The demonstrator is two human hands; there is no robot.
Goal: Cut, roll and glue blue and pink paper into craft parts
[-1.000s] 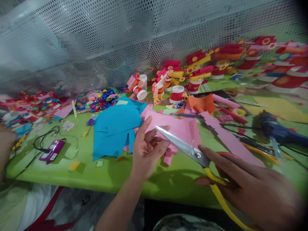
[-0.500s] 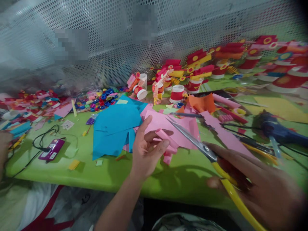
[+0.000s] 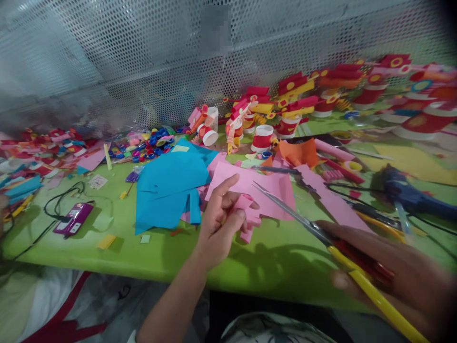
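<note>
My left hand (image 3: 219,228) is closed on a small pink paper piece (image 3: 243,205), pinched between thumb and fingers above the table. More pink paper shows just below the fingers, partly covered. In my right hand (image 3: 396,267) is a pair of scissors (image 3: 307,224) with yellow and red handles, the blades pointing left toward the other hand and apart from the paper piece. Behind both hands lies a flat pink paper sheet (image 3: 264,183). Blue paper (image 3: 167,190) rests to the left of it, partly overlapping.
Red and white paper-cup models (image 3: 262,138) stand along the back by a perforated metal panel (image 3: 160,57). A glue gun (image 3: 410,190) with a cable lies at right. A purple device (image 3: 74,219) with cords is at left on the green table (image 3: 143,257).
My right hand has drawn the scissors slightly right and down, and the blades look closer together. The pink piece in my left hand has turned, showing a flatter face.
</note>
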